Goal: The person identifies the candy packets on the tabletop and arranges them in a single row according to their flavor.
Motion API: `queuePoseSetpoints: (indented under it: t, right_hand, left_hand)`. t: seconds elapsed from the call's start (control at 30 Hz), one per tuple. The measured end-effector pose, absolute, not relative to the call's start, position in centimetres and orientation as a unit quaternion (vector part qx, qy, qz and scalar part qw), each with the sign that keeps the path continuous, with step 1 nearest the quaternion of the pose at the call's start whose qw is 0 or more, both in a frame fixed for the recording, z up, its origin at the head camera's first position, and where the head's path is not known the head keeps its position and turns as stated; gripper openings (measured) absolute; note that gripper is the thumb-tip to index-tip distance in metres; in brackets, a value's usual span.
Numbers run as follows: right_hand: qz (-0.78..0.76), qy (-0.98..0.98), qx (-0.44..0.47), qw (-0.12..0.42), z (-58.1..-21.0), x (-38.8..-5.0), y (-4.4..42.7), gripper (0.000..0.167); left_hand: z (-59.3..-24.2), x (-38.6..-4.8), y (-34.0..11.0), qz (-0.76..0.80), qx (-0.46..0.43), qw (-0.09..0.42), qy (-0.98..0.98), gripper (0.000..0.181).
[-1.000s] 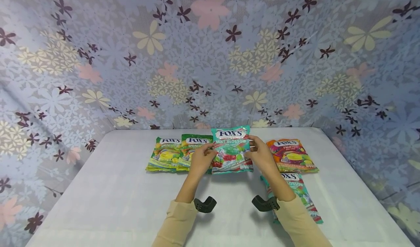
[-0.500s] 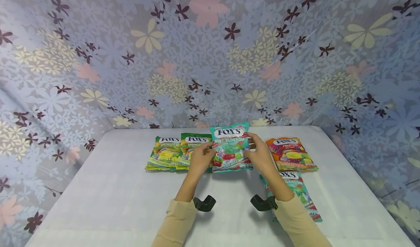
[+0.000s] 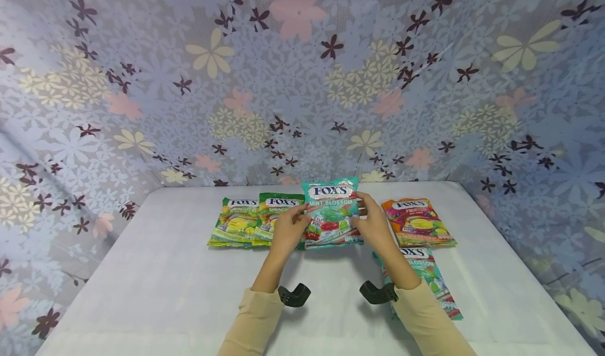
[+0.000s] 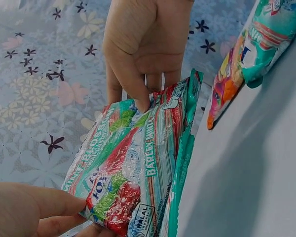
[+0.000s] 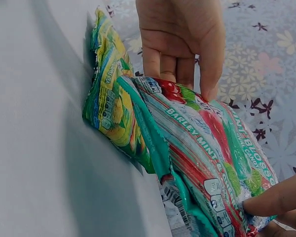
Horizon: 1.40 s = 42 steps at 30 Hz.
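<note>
The held bag (image 3: 331, 214) is of thin plastic film, glossy and wrinkled. The tea bags (image 3: 236, 224) left of it and the fruit bag (image 3: 419, 223) right of it look equally shiny. Below it, the table (image 3: 165, 277) appears matt, smooth, cloth-like. Behind it, the drape (image 3: 302, 109) seems fabric. The sleeves (image 3: 252, 322) are matt cloth.

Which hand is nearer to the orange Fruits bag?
The right hand: it is just left of the orange bag; the left hand is farther left, across the held Mint Blossom bag.

left hand (image 3: 289, 228): pinching | right hand (image 3: 373, 221): pinching | forearms (image 3: 267, 273): extended forward
</note>
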State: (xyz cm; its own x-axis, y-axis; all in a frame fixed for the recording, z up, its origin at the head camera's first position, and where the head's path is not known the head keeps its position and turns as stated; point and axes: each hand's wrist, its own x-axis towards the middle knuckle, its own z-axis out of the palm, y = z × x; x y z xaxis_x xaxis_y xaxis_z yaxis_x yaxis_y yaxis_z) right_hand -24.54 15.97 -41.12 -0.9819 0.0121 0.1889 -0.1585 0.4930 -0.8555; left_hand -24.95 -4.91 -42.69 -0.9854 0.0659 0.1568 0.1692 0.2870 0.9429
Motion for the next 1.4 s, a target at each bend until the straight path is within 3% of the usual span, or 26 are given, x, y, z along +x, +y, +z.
queuePoseSetpoints:
  t: [0.83, 1.23, 1.4]
  right_hand:
    - [0.526, -0.85, 0.018, 0.017, -43.6, -26.4, 15.3, 0.068]
    - [0.462, -0.887, 0.024, -0.005, -44.4, -28.7, 14.8, 0.076]
    - [0.431, -0.902, 0.031, -0.006, -44.8, -29.2, 14.7, 0.077]
  left_hand:
    - [-44.0, -26.5, -6.1, -0.504, -0.075, 0.017, -0.86, 0.044]
    - [-44.3, -28.1, -4.9, -0.418, -0.067, -0.006, -0.906, 0.053]
    - [-44.8, -28.5, -4.5, -0.399, -0.075, 0.007, -0.914, 0.052]
